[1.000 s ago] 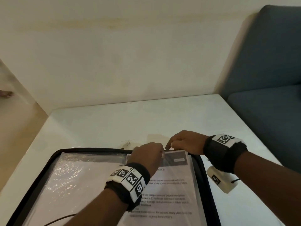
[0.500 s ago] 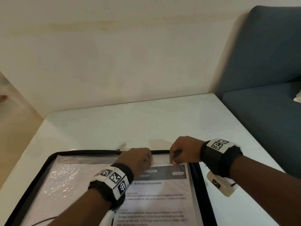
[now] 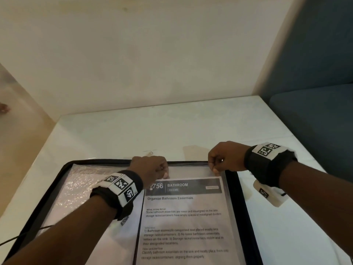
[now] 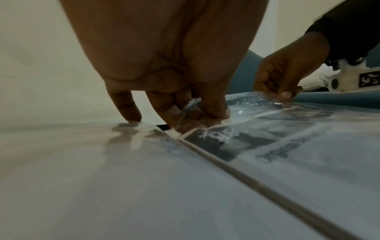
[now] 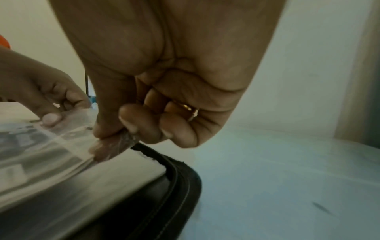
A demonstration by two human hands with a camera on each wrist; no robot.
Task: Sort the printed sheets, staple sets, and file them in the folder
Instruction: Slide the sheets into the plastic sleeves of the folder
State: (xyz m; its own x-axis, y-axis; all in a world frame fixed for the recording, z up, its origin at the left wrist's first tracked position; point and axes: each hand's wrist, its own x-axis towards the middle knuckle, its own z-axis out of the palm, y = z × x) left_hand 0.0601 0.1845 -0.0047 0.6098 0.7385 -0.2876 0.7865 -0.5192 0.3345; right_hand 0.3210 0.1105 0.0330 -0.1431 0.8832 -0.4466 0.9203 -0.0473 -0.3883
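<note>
A black folder (image 3: 236, 197) lies open on the white table, its pages clear plastic sleeves. A printed sheet (image 3: 183, 217) headed "Bathroom" sits inside the right-hand sleeve (image 3: 191, 172). My left hand (image 3: 152, 168) pinches the sleeve's top edge at its left corner, thumb and fingers (image 4: 216, 110) closed on the plastic (image 4: 257, 100). At the right corner my right hand (image 3: 219, 161) pinches the same edge, with thumb and forefinger (image 5: 109, 128) squeezing the film (image 5: 123, 139). The left-hand sleeve (image 3: 80, 188) looks crinkled and shiny.
A small thin object (image 3: 150, 153) lies on the table (image 3: 133, 134) just beyond the folder's far edge. A blue sofa (image 3: 315, 111) stands to the right, and a cream wall rises behind the table.
The printed sheet has slid deeper into the sleeve, so its dark header now shows below my hands. Both hands have stayed on the sleeve's top edge and moved further apart.
</note>
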